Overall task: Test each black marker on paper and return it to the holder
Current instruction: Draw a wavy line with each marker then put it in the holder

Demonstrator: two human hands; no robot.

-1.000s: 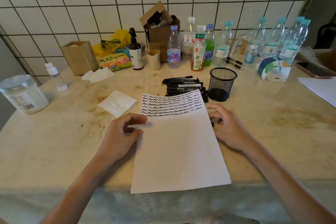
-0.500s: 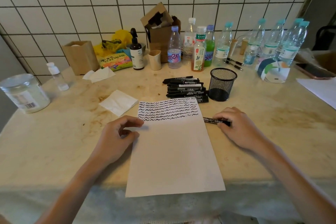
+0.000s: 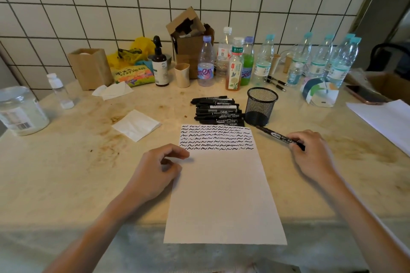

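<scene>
A white sheet of paper (image 3: 221,195) lies in front of me, its top covered with rows of black squiggles. My left hand (image 3: 155,170) rests on the paper's left edge, fingers loosely curled, holding nothing. My right hand (image 3: 310,153) grips one capped black marker (image 3: 275,135) by its near end, just right of the paper; the far end points toward the black mesh holder (image 3: 261,105). A pile of several black markers (image 3: 216,111) lies on the table left of the holder, above the paper.
Several water and drink bottles (image 3: 235,64) line the tiled wall behind the holder. A folded tissue (image 3: 136,125) lies left of the paper, a plastic jar (image 3: 21,111) at far left, another white sheet (image 3: 383,122) and a phone (image 3: 363,95) at far right.
My right hand picked up a marker from beside the paper and moved right with it, its far end now swung toward the holder. The paper slid slightly toward me. My left hand stayed on the paper.
</scene>
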